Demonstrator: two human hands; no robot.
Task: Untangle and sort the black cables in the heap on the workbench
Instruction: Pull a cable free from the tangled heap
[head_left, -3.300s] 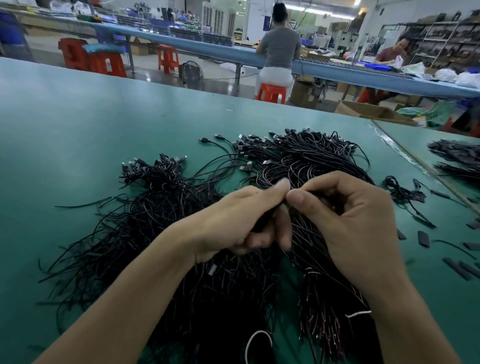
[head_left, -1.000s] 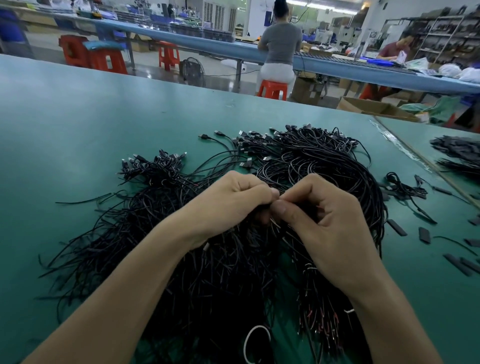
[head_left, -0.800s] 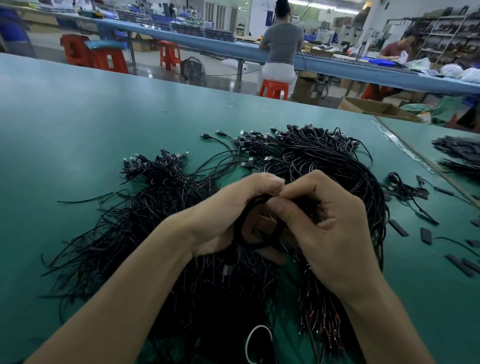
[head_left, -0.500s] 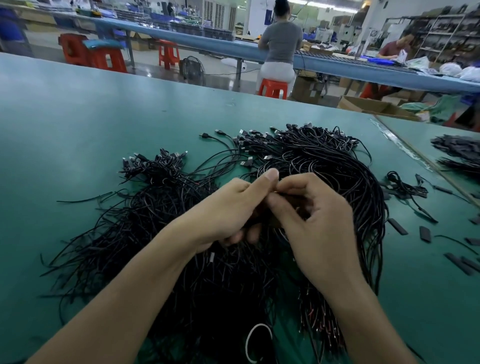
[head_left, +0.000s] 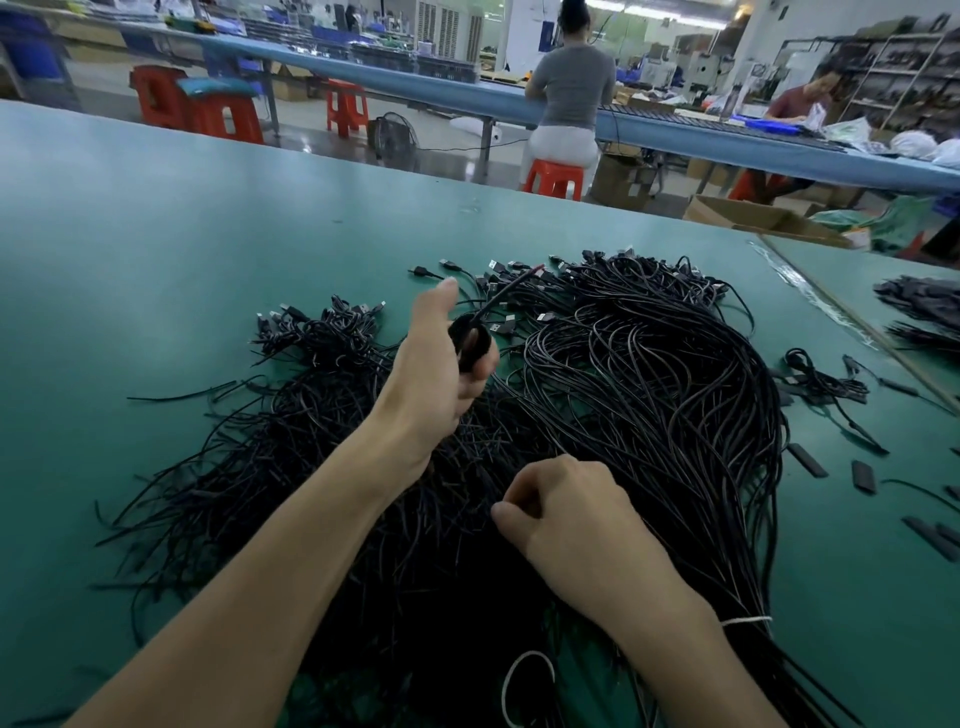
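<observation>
- Heap of black cables lies in the middle of the green workbench, directly in front of the person. Many connector ends lie at its far edge.
- The left hand is raised over the far part of the heap and grips a small coil of cable wound into a tight ring. One end of the coil sticks out, up and to the right.
- The right hand is low on the near part of the heap, with fingers curled and thumb against forefinger. Whether a strand is between them cannot be told.
- A white tie binds the bundle beside the right wrist.
- Short black pieces lie on the bench to the right of the heap.
- Behind, a person sits on an orange stool at another bench.
</observation>
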